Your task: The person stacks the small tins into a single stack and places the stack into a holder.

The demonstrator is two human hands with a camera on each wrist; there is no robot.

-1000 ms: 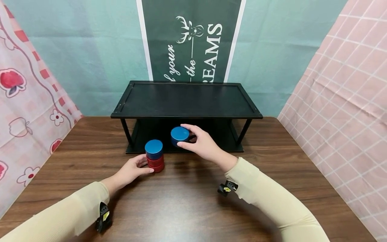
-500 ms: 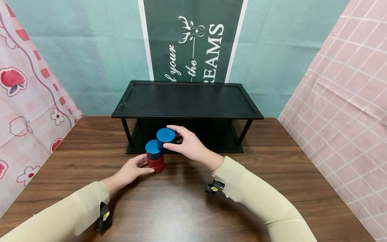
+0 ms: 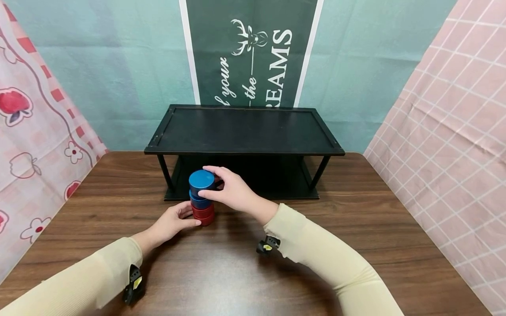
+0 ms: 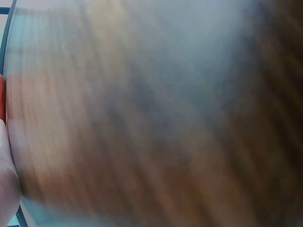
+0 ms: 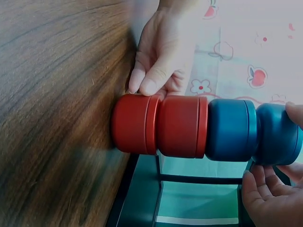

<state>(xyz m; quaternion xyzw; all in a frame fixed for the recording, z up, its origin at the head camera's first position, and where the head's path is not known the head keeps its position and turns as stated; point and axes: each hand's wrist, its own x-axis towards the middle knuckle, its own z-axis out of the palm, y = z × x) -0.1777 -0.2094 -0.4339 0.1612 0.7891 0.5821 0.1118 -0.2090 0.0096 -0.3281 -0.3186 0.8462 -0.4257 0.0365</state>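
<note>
A column of small round tins stands on the table: a red tin [image 5: 134, 124] at the bottom, a second red tin [image 5: 181, 126], then a blue tin [image 5: 230, 130]. At the top, my right hand [image 3: 233, 192] grips another blue tin [image 3: 201, 180] between thumb and fingers. In the right wrist view this tin meets the blue one under it, slightly off line. My left hand [image 3: 171, 224] holds the red tins low down, thumb in front and fingers at the far side. The left wrist view is mostly blurred, with a sliver of red tin [image 4: 2, 99] at its edge.
A black two-level rack [image 3: 245, 131] stands just behind the column, its lower shelf [image 3: 253, 180] close to the tins. The wooden table [image 3: 221, 272] spreads in front and to both sides. Patterned cloths [image 3: 442, 131] hang around the table.
My right hand has carried the blue tin leftward from in front of the rack, over the column and onto or just above its top. My left hand has stayed at the red tins.
</note>
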